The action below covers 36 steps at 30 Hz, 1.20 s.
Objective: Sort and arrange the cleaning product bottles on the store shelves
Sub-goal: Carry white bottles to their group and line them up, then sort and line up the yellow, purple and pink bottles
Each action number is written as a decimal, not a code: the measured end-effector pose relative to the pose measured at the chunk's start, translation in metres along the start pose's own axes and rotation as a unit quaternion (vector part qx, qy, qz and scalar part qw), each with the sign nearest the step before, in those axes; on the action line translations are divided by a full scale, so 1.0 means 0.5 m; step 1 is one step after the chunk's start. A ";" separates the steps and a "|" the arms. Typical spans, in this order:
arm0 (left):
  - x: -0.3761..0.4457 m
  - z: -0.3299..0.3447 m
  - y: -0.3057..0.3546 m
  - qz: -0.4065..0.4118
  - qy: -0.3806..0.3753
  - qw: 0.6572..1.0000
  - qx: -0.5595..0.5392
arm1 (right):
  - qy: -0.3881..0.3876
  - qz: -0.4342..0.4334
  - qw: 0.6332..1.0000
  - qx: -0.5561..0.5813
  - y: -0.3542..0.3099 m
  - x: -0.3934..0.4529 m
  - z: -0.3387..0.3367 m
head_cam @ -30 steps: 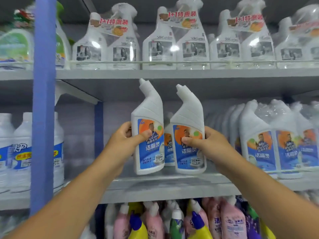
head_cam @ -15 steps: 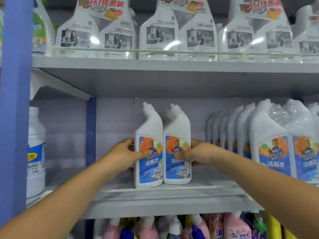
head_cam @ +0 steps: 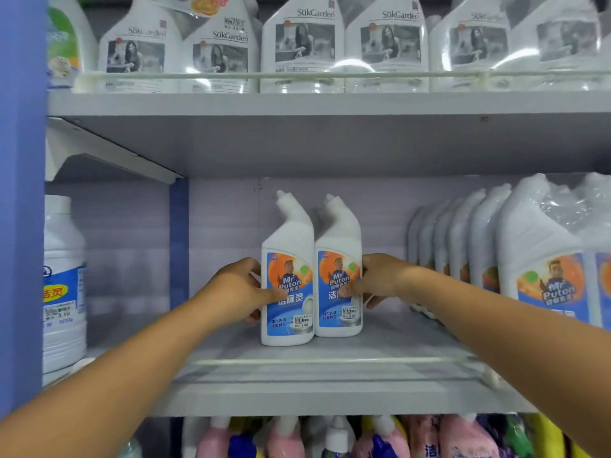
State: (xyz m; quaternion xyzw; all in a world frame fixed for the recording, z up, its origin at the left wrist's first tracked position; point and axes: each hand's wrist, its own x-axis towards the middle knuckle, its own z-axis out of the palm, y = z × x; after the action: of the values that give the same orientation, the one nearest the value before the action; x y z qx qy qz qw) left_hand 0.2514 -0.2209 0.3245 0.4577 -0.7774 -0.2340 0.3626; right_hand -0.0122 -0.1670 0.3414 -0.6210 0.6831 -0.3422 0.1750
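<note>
The two white angled-neck plastic bottles standing mid-shelf, the left one (head_cam: 287, 276) and the right one (head_cam: 338, 272), bear blue-and-orange labels reading "Mr Puton"; small price stickers low on each read "5.00". The same "Mr Puton" label shows on a shrink-wrapped white bottle (head_cam: 542, 269) toward the shelf's right end. On the upper shelf, clear spray bottles (head_cam: 304, 44) read "SukGarden". A white jug (head_cam: 62, 285) at the left end carries a tag reading "3.59".

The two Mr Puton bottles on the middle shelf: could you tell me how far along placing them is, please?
Done: both stand upright, side by side. In hand: the left hand grips the left bottle, the right hand the right bottle. Left: releasing them, perhaps closing the gap to the wrapped row.
</note>
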 end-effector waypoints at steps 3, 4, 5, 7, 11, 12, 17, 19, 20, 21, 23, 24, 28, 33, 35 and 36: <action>0.004 -0.002 0.005 -0.004 -0.008 1.000 -0.003 | -0.015 0.004 1.000 0.015 0.004 0.016 -0.004; 0.006 -0.002 0.009 -0.008 -0.012 1.000 -0.005 | -0.019 0.001 1.000 0.012 0.006 0.020 -0.006; 0.006 -0.001 0.012 -0.010 -0.015 1.000 -0.005 | -0.020 -0.001 1.000 0.007 0.007 0.022 -0.007; 0.006 -0.001 0.015 -0.010 -0.017 1.000 -0.004 | -0.016 -0.005 1.000 -0.001 0.011 0.029 -0.006; 0.006 -0.002 0.015 -0.014 -0.023 1.000 -0.015 | -0.017 0.007 1.000 0.000 0.017 0.036 -0.006; 0.005 -0.003 0.013 -0.015 -0.025 0.999 -0.020 | -0.021 0.010 1.000 -0.004 0.018 0.036 -0.007; 0.004 -0.002 0.007 -0.020 -0.030 0.999 -0.040 | -0.016 0.024 1.000 -0.008 0.011 0.027 0.005; 0.003 0.000 0.008 -0.022 -0.030 0.998 -0.042 | -0.010 0.032 0.999 -0.007 0.008 0.023 0.014; 0.002 0.001 0.009 -0.024 -0.030 0.998 -0.046 | -0.009 0.035 0.999 -0.010 0.007 0.021 0.018; 0.001 0.000 0.009 -0.029 -0.029 0.998 -0.051 | -0.007 0.041 0.999 -0.017 0.005 0.016 0.020; -0.005 -0.001 0.008 -0.044 -0.036 0.996 -0.068 | -0.005 0.058 0.998 -0.038 0.000 0.006 0.022; -0.009 -0.002 0.006 -0.053 -0.044 0.994 -0.084 | -0.002 0.067 0.997 -0.047 -0.003 -0.001 0.022; -0.034 -0.017 0.006 -0.070 -0.036 0.979 -0.190 | 0.028 0.077 0.996 -0.020 -0.017 -0.047 0.020; -0.075 -0.037 0.010 -0.065 -0.018 0.973 -0.220 | 0.091 0.065 0.993 0.042 -0.030 -0.116 0.016; -0.103 -0.034 0.012 -0.050 -0.005 0.978 -0.203 | 0.098 0.044 0.991 0.074 -0.033 -0.151 0.022; -0.121 -0.033 0.015 -0.036 0.009 0.979 -0.202 | 0.099 0.025 0.990 0.097 -0.036 -0.173 0.026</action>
State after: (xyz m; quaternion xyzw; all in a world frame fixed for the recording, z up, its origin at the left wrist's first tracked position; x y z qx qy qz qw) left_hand 0.2792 -0.1646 0.3188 0.4046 -0.6936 -0.3953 0.4460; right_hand 0.0238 -0.0865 0.3285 -0.5466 0.6760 -0.4624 0.1746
